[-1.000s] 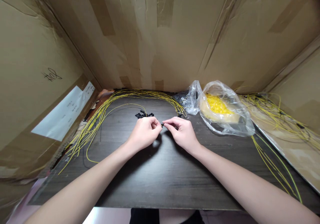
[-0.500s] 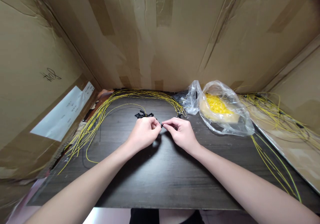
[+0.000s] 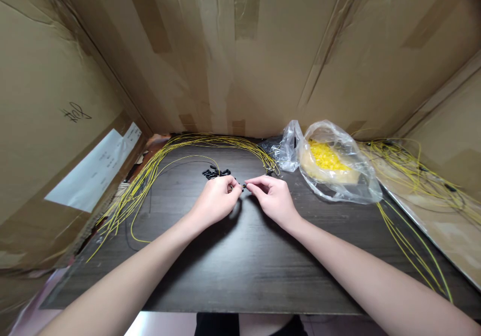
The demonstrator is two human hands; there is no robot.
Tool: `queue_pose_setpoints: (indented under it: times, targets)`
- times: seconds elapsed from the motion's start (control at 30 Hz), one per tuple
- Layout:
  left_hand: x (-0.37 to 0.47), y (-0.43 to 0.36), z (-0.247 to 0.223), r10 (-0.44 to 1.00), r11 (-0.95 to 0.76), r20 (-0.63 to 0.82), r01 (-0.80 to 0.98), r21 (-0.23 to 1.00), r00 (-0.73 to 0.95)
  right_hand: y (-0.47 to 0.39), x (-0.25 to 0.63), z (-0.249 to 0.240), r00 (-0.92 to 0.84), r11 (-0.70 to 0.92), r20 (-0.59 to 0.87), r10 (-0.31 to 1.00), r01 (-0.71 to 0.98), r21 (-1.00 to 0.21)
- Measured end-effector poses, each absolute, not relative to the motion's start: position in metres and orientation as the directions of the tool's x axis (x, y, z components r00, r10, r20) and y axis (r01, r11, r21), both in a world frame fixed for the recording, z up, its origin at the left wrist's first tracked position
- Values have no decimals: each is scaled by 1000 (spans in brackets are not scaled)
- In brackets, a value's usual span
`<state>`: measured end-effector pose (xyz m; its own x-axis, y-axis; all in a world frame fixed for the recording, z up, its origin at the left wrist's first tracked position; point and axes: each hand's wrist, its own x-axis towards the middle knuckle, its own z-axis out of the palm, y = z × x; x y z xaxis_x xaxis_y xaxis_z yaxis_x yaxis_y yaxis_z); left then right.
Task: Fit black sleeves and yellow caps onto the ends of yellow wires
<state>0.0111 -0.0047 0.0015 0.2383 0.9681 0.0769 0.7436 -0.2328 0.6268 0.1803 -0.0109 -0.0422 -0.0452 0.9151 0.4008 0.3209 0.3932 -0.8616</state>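
Near the middle of the table, my left hand (image 3: 218,197) is closed in a pinch, with a thin yellow wire apparently between thumb and forefinger. Opposite it, my right hand (image 3: 275,196) pinches a small black connector piece (image 3: 244,186) by thumb and forefinger. The fingertips of both hands almost meet around that tiny part, and its detail is too small to make out. Just beyond the left hand lies a pile of small black connector pieces (image 3: 216,174). One yellow wire (image 3: 132,228) loops on the left and passes under my left forearm.
A bundle of yellow wires (image 3: 150,163) arcs along the table's back and left. Clear bags, one with yellow pieces (image 3: 326,155), stand back right. More yellow wires (image 3: 398,158) lie on cardboard at the right. Cardboard walls (image 3: 225,65) enclose the dark table (image 3: 240,271).
Both hands stay nearly in place. The small black piece shows a little more between the fingertips, and the looped wire by my left forearm has shifted slightly.
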Motion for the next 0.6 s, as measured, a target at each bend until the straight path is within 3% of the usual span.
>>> queue_pose_setpoints:
  times: [0.6]
  targets:
    - [12, -5, 0, 961, -234, 68, 654, 720, 268, -10, 179, -42, -46, 314, 312, 949, 238, -919]
